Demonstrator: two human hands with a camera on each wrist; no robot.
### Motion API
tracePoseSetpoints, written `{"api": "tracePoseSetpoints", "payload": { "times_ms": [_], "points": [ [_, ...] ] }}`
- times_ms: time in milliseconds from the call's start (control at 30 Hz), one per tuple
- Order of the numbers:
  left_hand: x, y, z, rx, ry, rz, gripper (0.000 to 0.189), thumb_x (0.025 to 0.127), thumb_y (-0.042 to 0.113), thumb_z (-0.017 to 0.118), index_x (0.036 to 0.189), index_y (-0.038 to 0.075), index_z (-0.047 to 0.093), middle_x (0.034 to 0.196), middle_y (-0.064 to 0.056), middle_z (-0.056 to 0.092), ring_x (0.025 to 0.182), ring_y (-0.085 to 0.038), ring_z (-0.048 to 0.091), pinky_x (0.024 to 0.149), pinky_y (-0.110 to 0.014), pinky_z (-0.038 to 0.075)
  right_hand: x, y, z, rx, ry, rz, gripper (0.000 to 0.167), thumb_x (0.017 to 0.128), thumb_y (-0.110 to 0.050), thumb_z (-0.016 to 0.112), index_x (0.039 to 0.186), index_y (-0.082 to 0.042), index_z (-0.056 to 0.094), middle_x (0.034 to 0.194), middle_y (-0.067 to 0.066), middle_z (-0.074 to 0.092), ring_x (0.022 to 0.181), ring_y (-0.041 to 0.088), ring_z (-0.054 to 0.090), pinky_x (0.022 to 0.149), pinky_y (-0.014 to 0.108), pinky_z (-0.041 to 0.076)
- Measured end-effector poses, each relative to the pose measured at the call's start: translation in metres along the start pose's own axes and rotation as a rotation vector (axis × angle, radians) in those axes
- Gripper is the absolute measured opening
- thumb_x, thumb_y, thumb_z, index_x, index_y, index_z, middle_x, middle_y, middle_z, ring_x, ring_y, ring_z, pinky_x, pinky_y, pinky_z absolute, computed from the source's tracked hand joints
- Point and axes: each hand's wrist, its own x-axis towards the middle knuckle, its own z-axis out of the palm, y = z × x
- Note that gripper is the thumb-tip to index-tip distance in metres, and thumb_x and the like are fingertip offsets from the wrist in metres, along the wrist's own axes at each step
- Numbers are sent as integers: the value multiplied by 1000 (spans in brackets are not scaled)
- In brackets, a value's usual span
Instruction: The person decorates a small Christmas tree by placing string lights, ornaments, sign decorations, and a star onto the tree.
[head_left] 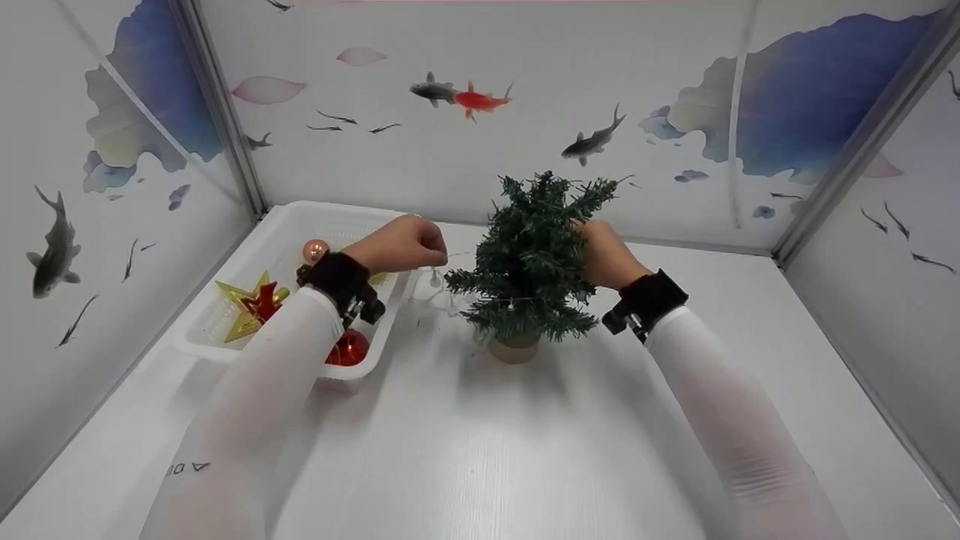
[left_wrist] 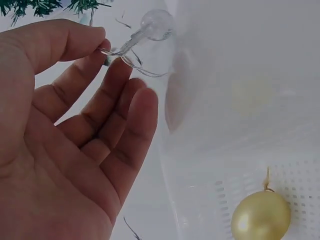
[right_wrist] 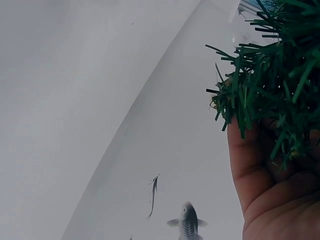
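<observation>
A small green artificial Christmas tree [head_left: 536, 255] stands upright on a round base [head_left: 514, 349]. To its left, my left hand [head_left: 401, 244] pinches the thin wire of a string light between thumb and forefinger. A clear round bulb [left_wrist: 157, 25] hangs on that wire, close by the fingertips. More wire and clear bulbs [head_left: 436, 279] lie between this hand and the tree. My right hand [head_left: 606, 255] holds the tree's right side among the branches [right_wrist: 280, 85]. Needles hide its fingertips, and the palm shows in the right wrist view.
A white basket [head_left: 217, 346] at the left holds a gold-and-red star [head_left: 251, 306], a red ball [head_left: 349, 348], a copper-coloured ball [head_left: 316, 250] and a gold ball [left_wrist: 261, 217]. Patterned panels [head_left: 517, 45] enclose the white table [head_left: 480, 465] at the back and sides.
</observation>
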Motion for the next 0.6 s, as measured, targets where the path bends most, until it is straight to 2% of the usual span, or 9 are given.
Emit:
{"api": "tracePoseSetpoints", "payload": {
  "times_ms": [100,233,400,500,600],
  "points": [
    [-1,0,1,-13,25,5,12,88,26,67,92,15,70,89,-4,68,83,-22,62,72,-34,50,0,0,0,3,6,-8,28,69,11,56,82,-14,56,66,-7,39,62,13,38,59,29,36],
    [-2,1,1,-44,28,10,13,88,26,62,90,14,68,87,-3,68,79,-19,59,70,-33,46,-1,-1,1,-12,8,-17,25,69,10,56,80,-12,56,65,-6,39,62,13,38,60,29,37],
    [-6,5,0,-67,25,26,15,88,28,60,89,13,65,84,-7,65,72,-20,59,68,-33,47,-2,-3,0,-37,-21,-4,21,76,8,58,82,-12,54,66,-5,38,64,15,35,63,32,33],
    [-12,8,-4,-63,6,32,23,90,36,61,97,15,65,89,-6,65,76,-20,63,70,-34,50,-1,-2,1,-28,-16,-23,20,77,7,59,85,-11,56,69,-2,45,65,15,38,64,33,36],
    [-21,11,-9,-39,-3,37,37,89,51,62,105,18,65,94,-4,66,82,-22,64,73,-35,50,-1,-2,1,-6,-5,-37,22,76,8,61,88,-10,60,72,0,53,67,14,45,66,33,44]
  ]
}}
